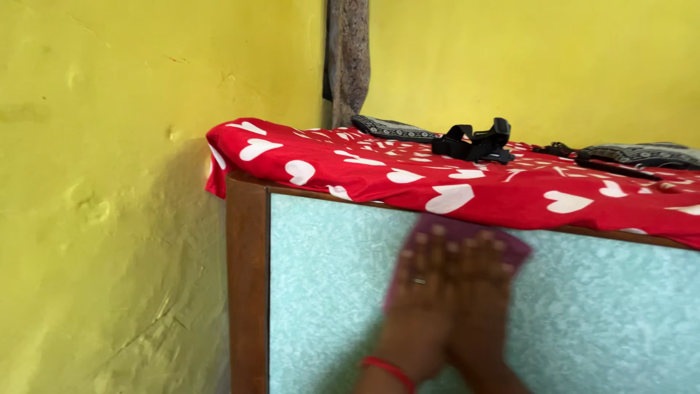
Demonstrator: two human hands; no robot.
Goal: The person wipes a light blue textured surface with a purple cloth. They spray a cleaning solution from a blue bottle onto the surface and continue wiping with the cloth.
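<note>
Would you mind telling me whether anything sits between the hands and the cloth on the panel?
Nothing visible does: the left hand and right hand press flat on the purple cloth against the pale blue panel.

Left hand [421, 292] and right hand [481, 288] lie flat, side by side, fingers up.

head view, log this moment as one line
left hand flat on cloth | right hand flat on cloth | cloth against pale blue panel | red heart sheet above
</note>
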